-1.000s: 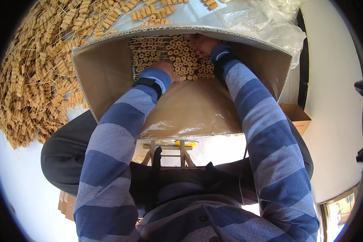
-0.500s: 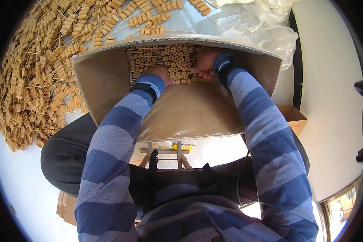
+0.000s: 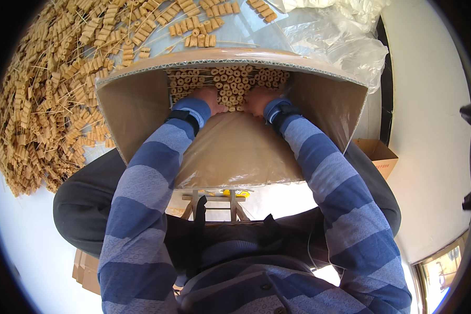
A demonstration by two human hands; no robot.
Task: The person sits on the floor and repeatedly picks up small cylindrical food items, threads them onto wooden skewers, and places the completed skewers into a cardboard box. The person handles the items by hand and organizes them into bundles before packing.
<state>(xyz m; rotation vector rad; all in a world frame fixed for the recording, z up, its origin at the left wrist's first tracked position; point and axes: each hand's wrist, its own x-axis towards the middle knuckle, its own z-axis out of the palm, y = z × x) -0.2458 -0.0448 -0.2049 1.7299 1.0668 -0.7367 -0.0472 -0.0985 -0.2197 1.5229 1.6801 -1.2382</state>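
Note:
A cardboard box (image 3: 324,104) lies tipped with its mouth toward me, lined with clear plastic film. Inside are tight rows of tan, ring-ended rolls on thin sticks (image 3: 230,81). Both of my hands reach in and press on the middle stack from either side. My left hand (image 3: 208,98) is closed against its lower left, fingertips at the bottom rolls. Opposite it, my right hand (image 3: 257,99) has its fingers curled in at the lower right of the same stack. The fingers of both hands are partly hidden.
A big heap of loose skewered rolls (image 3: 52,115) spreads on the left, with a few more beyond the box. Crumpled clear plastic (image 3: 345,42) lies at the far right. A small open carton (image 3: 382,157) stands to the right, and a wooden stool (image 3: 214,201) is below.
My right hand has moved left and slightly down, from the right-hand rolls to the middle stack's side. The box has tilted a little, its front edge lower. My left hand stays nearly in place.

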